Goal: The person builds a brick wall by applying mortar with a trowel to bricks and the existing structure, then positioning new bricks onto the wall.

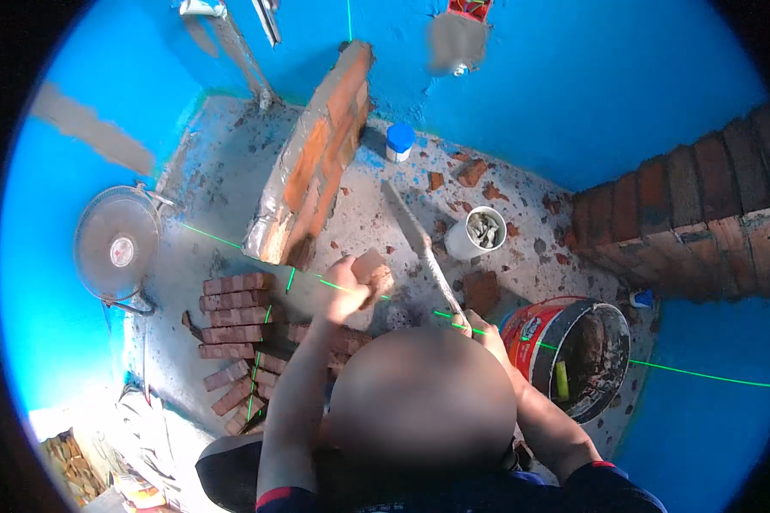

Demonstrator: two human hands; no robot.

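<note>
My left hand [342, 295] is closed around a reddish brick [375, 275], held out over the floor just right of the near end of a short brick wall [316, 175]. The fingers of my right hand [483, 335] wrap the pale handle of a mason's knife [409, 221]. Its long flat grey blade points away and slightly left. Brick and knife are apart. Left of my left forearm are stacked bricks [234, 316], with more bricks [332, 338] partly hidden behind it.
A red bucket [530, 342] with a mortar-crusted rim stands right of my right forearm. Farther off are a white bucket [464, 241] holding grey pieces and a blue-lidded container [399, 144]. Brick rubble [471, 173] litters the floor. A fan [118, 244] stands left; another brick wall [659, 209] stands right.
</note>
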